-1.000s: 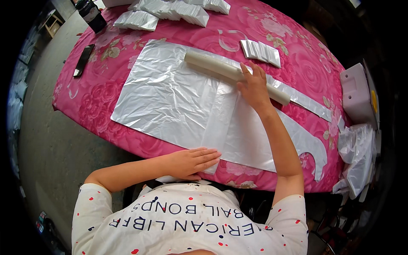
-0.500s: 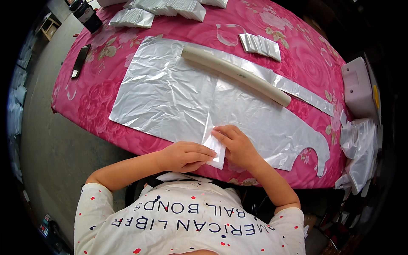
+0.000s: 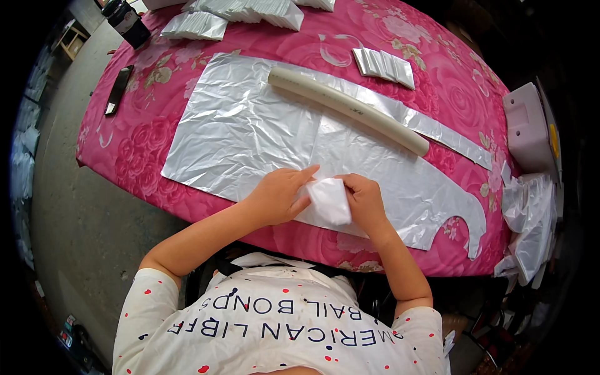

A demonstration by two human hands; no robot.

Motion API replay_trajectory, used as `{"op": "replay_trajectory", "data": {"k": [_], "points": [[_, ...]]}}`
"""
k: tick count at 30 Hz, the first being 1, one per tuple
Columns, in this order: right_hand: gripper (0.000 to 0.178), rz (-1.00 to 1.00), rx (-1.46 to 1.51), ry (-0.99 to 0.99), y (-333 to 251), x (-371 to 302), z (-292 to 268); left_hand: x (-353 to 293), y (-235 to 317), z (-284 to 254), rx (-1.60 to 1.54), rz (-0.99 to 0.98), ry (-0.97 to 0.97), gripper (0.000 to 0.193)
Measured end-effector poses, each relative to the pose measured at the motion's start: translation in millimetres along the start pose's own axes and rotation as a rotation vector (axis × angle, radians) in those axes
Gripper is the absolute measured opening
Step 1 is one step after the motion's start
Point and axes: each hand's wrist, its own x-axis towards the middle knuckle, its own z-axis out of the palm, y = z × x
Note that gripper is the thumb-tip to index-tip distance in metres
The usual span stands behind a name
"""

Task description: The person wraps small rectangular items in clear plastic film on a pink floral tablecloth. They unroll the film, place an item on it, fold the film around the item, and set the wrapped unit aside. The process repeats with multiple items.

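Note:
A small folded packet of thin white plastic (image 3: 329, 201) is raised off the table in front of me. My right hand (image 3: 365, 199) pinches it by its right edge. At its left edge is my left hand (image 3: 281, 194), thumb and fingers spread apart; whether they touch the packet is hard to tell. Beneath both hands lies a flat stack of shiny, translucent plastic sheets (image 3: 231, 137), cut with a curved notch at the right end. A long beige tube (image 3: 350, 111) rests across the sheets, slanting down to the right.
Folded plastic packets (image 3: 383, 67) lie in a row beyond the tube, and more packets (image 3: 250, 11) line the far edge. A dark jar (image 3: 127, 24) and a black phone-like object (image 3: 118, 90) are at left. At right are a pale pink bin (image 3: 524, 128) and crumpled plastic (image 3: 530, 219).
The folded packet has come up off the sheets, now compact and gripped by the right hand. My left hand has moved up and spread its fingers. The tube and sheets have stayed put.

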Motion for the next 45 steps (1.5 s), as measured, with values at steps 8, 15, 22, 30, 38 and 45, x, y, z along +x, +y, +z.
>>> {"op": "replay_trajectory", "data": {"k": [8, 15, 22, 30, 38, 45], "points": [[0.027, 0.464, 0.050, -0.067, 5, 33, -3, 13, 5, 15, 0.265, 0.207, 0.141, 0.066], [0.026, 0.543, 0.109, -0.103, 1, 36, -6, 5, 1, 31, 0.564, 0.323, 0.199, 0.075], [0.022, 0.590, 0.090, -0.118, -10, 37, -7, 8, -1, 29, 0.455, 0.101, -0.043, 0.074], [0.038, -0.498, -0.603, 0.089, 16, 31, -2, 28, -4, 10, 0.439, 0.203, 0.037, 0.065], [0.037, -0.505, -0.375, -0.093, 32, 42, -15, 33, -15, 9, 0.476, 0.348, 0.054, 0.044], [0.037, -0.533, -0.229, -0.128, 20, 1, -7, -7, -6, 7, 0.330, 0.431, -0.001, 0.049]]}}
